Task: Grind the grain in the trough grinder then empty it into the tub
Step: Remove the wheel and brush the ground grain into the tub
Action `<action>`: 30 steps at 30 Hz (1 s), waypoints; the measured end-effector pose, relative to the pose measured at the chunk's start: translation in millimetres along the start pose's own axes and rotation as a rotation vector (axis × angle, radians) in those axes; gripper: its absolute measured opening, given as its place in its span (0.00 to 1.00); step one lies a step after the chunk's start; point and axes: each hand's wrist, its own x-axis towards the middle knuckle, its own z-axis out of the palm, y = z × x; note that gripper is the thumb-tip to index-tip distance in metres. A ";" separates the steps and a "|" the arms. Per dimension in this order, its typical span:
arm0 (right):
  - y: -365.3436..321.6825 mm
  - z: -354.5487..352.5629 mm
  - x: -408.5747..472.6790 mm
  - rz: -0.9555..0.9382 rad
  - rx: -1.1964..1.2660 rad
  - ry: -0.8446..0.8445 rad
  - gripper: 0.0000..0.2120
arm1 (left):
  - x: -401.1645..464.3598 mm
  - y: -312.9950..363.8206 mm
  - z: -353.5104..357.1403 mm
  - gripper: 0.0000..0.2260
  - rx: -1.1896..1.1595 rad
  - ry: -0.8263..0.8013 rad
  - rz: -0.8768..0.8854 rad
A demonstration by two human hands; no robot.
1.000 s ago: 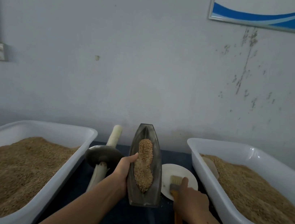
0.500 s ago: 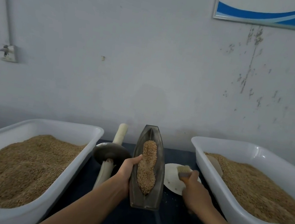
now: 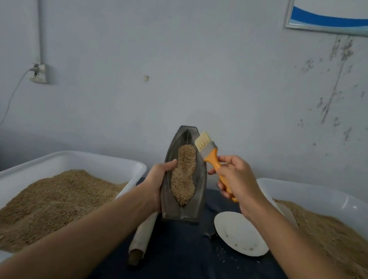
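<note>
Grain (image 3: 184, 174) is sitting ground in the dark boat-shaped metal trough grinder (image 3: 184, 177), which the left hand (image 3: 156, 183) is gripping; the right hand (image 3: 236, 180) is holding the orange-handled brush (image 3: 209, 153) at 1 o'clock; emptying into a white plastic tub (image 3: 312, 193) is remaining.

Your left hand (image 3: 156, 183) is hiding the trough's (image 3: 195, 202) left rim, and your forearm is covering the roller's (image 3: 142, 237) top. Both tubs (image 3: 62, 155) (image 3: 312, 193) are running off the frame's edges. Your right hand (image 3: 238, 180) is swallowing most of the brush (image 3: 209, 153) handle.

A white plate (image 3: 239, 235) lies on the dark desk (image 3: 183, 269). A wall socket (image 3: 39, 73) is on the wall.
</note>
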 end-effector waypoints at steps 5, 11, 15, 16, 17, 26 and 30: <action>-21.5 39.4 17.2 -0.126 -0.086 -0.094 0.12 | -1.7 48.5 -34.5 0.15 0.053 0.071 0.133; -32.1 102.0 33.0 -0.197 -0.182 -0.225 0.15 | -4.5 75.1 -100.5 0.17 0.071 0.167 0.218; -28.3 141.0 37.6 -0.149 -0.205 -0.297 0.13 | -1.5 74.0 -136.9 0.18 0.066 0.223 0.209; -26.9 148.5 38.8 -0.118 -0.199 -0.315 0.13 | -0.4 72.5 -143.5 0.18 0.058 0.230 0.202; -25.6 154.6 39.9 -0.084 -0.178 -0.335 0.13 | 1.4 70.9 -149.4 0.18 0.046 0.236 0.194; -8.0 171.3 49.0 0.104 0.348 -0.572 0.16 | 16.1 57.5 -179.6 0.20 0.005 0.278 0.125; 4.2 173.7 57.2 -0.058 0.196 -0.662 0.14 | 24.9 53.9 -185.5 0.20 0.015 0.291 0.108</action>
